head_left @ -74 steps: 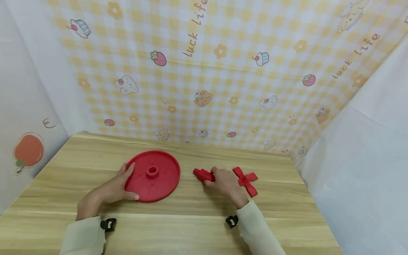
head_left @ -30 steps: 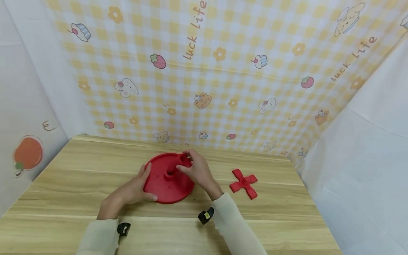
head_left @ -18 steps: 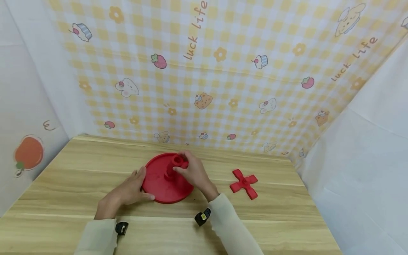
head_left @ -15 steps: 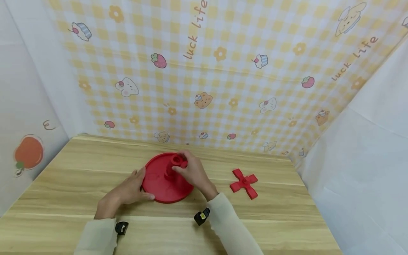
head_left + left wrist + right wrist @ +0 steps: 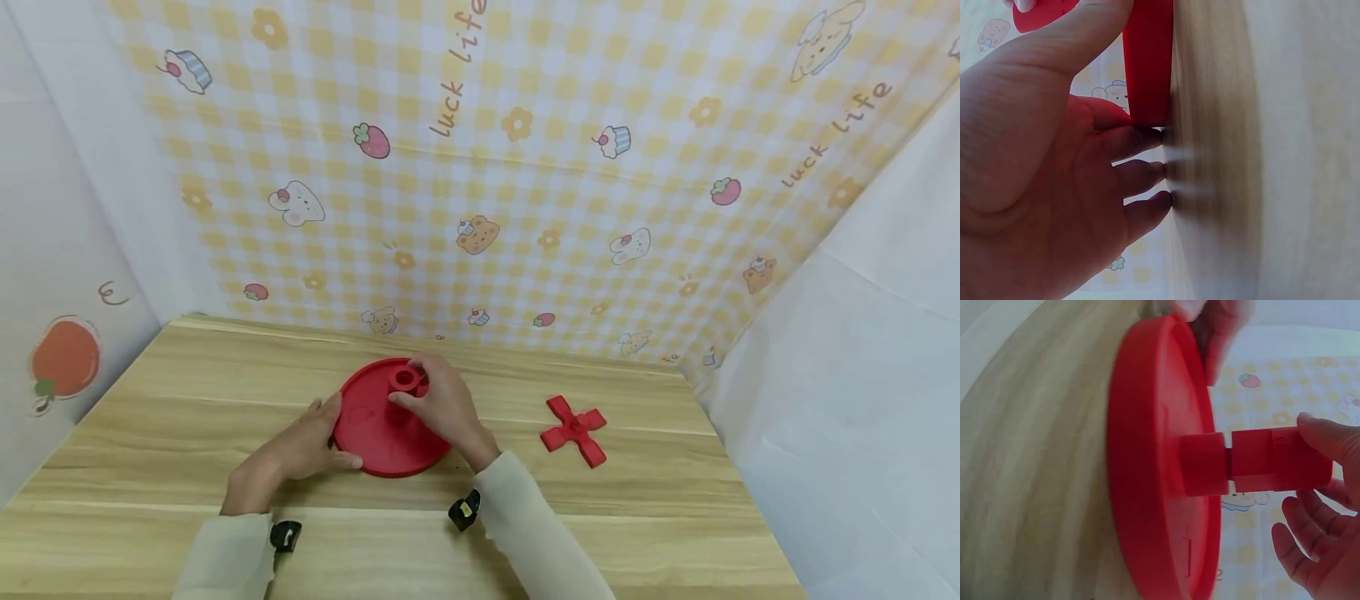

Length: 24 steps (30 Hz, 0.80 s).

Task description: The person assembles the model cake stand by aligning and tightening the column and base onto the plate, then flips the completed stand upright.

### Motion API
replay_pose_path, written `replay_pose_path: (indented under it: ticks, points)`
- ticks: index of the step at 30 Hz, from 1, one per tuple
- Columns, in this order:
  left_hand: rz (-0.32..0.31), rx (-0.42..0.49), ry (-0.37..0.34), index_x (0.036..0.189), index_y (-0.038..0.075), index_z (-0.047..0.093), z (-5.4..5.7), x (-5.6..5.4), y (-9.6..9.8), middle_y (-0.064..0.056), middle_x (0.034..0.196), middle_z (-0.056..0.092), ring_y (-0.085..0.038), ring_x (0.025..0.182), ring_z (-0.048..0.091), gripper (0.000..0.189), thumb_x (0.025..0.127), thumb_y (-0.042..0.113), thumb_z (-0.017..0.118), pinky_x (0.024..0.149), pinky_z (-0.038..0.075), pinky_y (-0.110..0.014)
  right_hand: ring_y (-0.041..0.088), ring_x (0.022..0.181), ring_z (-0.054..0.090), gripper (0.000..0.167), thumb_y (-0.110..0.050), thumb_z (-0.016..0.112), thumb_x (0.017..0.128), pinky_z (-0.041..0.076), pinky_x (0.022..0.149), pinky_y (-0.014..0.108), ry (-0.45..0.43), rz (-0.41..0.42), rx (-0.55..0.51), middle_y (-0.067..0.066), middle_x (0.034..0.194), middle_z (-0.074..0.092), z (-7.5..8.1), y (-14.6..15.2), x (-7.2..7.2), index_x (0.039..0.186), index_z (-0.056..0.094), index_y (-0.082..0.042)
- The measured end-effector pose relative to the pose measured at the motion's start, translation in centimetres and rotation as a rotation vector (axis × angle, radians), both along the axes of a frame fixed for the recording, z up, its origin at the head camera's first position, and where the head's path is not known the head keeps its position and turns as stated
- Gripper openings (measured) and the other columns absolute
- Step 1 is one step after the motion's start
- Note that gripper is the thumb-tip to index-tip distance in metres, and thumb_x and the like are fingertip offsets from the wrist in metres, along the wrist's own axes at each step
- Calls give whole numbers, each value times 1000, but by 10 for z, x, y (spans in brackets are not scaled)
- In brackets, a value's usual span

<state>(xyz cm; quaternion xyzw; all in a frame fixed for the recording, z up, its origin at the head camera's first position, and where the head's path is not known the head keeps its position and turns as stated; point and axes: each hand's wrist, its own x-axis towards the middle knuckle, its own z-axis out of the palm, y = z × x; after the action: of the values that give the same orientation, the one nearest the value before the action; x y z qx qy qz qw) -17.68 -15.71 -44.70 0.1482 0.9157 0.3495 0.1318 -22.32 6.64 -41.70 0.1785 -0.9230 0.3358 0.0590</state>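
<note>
A round red disc (image 5: 367, 446) with a raised rim and a central hub (image 5: 1202, 465) lies flat on the table. My left hand (image 5: 303, 446) holds its left edge, thumb and index finger against the rim. In the left wrist view the other fingertips touch the tabletop. My right hand (image 5: 442, 408) grips a red hollow post (image 5: 1272, 459) near its top, between thumb and fingers. The post stands upright over the hub, with a narrow neck showing between them. Further right lies a red cross-shaped piece (image 5: 574, 430) with a small central peg.
The wooden table (image 5: 360, 546) carries all the parts. A yellow checked cloth (image 5: 450, 275) stands behind it, with white cloth (image 5: 847, 400) along the right side and a printed white panel (image 5: 67, 250) at left.
The right hand has picked up the post, brought it left onto the hub and tipped it from slanted to upright. The disc shifted right with the left hand. The cross piece stayed put.
</note>
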Motion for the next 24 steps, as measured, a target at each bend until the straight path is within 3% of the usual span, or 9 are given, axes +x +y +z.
replay_pose_path:
  ticks: [5,8,12,17,24]
  points:
    - [2,2,-5,153,-12,14,1,-1,0,-34,156,24,-62,142,7,118,76,45,83,109,25,-73,7,86,57,46,-41,84,79,50,71,16,16,-31,15,-3,102,62,-3,-4,-1,108,61,-15]
    - [4,3,-10,153,-11,13,0,0,-1,-33,156,25,-62,142,7,118,76,45,83,109,25,-73,8,91,58,57,-44,84,77,52,75,18,-21,-7,-1,-1,108,63,-2,-3,-1,118,60,-12]
    - [0,7,-3,154,-9,14,-1,1,-1,-32,156,27,-62,142,7,117,76,45,83,109,24,-73,16,114,59,68,-28,81,84,54,93,28,-109,117,-89,6,130,59,2,3,-1,141,48,-9]
    - [2,6,4,154,-9,15,-1,2,0,-32,157,24,-61,142,8,117,76,46,83,110,23,-72,20,124,57,62,-4,71,90,52,99,28,-137,235,-152,9,137,57,4,10,-3,145,44,-8]
    - [1,7,7,153,-11,15,-2,1,1,-34,156,24,-62,142,8,117,77,44,83,110,24,-72,18,112,63,59,-9,74,89,57,91,32,-87,152,-89,8,127,64,3,7,-3,143,51,-9]
